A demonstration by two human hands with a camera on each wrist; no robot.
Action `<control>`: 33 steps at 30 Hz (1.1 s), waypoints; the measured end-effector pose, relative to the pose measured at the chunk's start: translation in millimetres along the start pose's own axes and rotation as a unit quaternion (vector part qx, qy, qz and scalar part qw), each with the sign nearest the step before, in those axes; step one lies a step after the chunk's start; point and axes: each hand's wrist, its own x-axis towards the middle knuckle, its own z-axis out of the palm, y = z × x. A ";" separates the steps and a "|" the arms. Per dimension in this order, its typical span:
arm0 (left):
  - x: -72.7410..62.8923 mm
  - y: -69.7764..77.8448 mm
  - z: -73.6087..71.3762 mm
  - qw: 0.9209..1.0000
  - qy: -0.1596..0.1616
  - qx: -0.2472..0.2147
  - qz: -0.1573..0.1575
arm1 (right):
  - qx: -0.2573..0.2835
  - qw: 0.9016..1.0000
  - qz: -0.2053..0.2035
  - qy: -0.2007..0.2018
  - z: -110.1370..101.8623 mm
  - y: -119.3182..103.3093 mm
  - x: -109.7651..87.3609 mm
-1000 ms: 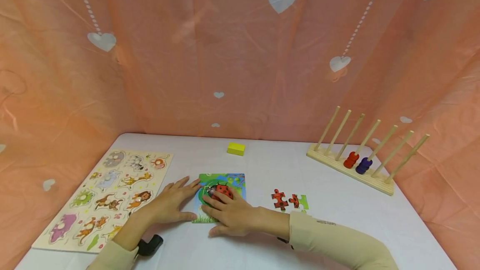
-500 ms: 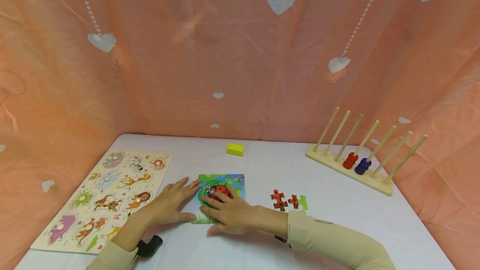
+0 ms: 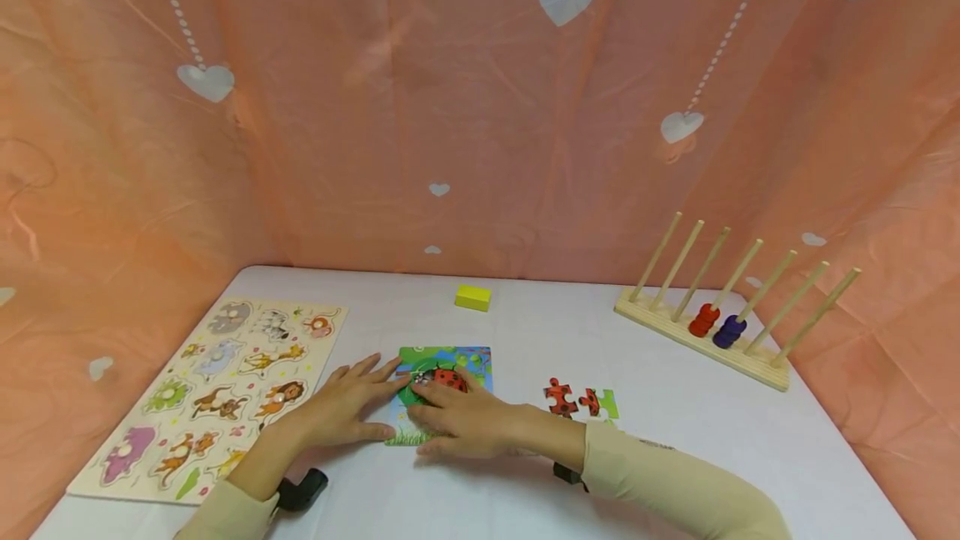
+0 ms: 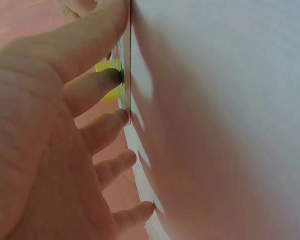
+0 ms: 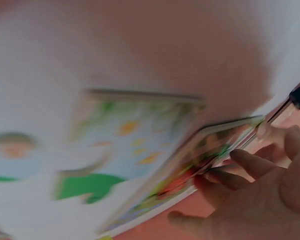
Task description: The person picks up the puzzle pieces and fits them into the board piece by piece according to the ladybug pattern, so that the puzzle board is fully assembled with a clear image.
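Observation:
A square ladybug jigsaw puzzle lies flat on the white table, its lower right part hidden by my right hand. That hand rests on the puzzle from the right, fingers extended across the picture, holding nothing. My left hand is at the puzzle's left edge, fingers spread, thumb at the near left corner and fingertips at the upper left. To the right lie loose puzzle pieces, a red spotted one and a red-and-green one. A light blue piece with orange flecks shows beside the puzzle in the right wrist view.
An animal peg puzzle board lies at the left. A yellow block sits behind the ladybug puzzle. At the back right stands a wooden peg rack with red and purple beads. A pink curtain hangs behind the table.
The right hand's fingers have shifted slightly on the puzzle and drawn closer together, and its wrist sits a little higher. The left hand stays nearly still.

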 end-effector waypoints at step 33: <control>1.8 1.8 -1.1 1.000 0.000 0.014 -0.001 | 0.150 0.981 0.114 0.056 -12.5 105.4 -106.2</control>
